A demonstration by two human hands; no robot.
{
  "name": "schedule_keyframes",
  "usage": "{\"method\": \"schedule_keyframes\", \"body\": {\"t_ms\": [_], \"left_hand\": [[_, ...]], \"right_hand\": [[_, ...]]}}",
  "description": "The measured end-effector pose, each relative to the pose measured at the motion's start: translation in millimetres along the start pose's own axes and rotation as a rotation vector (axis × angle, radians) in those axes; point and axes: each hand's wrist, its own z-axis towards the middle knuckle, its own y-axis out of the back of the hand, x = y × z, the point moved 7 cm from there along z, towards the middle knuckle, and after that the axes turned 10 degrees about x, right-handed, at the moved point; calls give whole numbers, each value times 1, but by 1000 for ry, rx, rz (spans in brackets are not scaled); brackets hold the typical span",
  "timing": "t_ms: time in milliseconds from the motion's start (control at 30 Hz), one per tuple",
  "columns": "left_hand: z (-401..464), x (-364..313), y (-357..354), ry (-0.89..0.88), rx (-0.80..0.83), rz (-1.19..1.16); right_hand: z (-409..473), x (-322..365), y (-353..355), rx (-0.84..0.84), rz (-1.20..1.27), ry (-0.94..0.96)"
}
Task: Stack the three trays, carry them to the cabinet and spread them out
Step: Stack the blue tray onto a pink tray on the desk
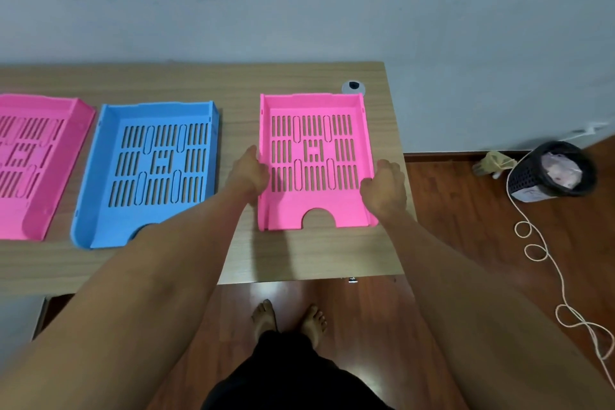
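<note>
Three slotted plastic trays lie side by side on a wooden table. The right pink tray sits near the table's right end. My left hand grips its left wall and my right hand grips its right wall. A blue tray lies in the middle, partly crossed by my left forearm. Another pink tray lies at the far left, cut off by the frame edge. The trays are apart from each other.
A wall runs behind the table. A round cable grommet sits behind the right pink tray. On the wooden floor to the right stand a black waste bin and a loose white cord. My bare feet are below the table edge.
</note>
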Motion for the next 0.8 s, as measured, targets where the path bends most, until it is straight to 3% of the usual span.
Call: {"method": "schedule_keyframes", "body": {"t_ms": [133,400,600,800], "left_hand": [[-9,-3,26,-25,-93,66],[-36,27,117,-92,-275,83],[-54,94,180,-81,-299,103],[-66,171,229,-32,-279,50]], "right_hand": [[-6,42,12,-72,-33,159],[-21,158,-23,127,80,354],[-55,234,-79,205,131,418],[-100,269,-151,307,229,329]]}}
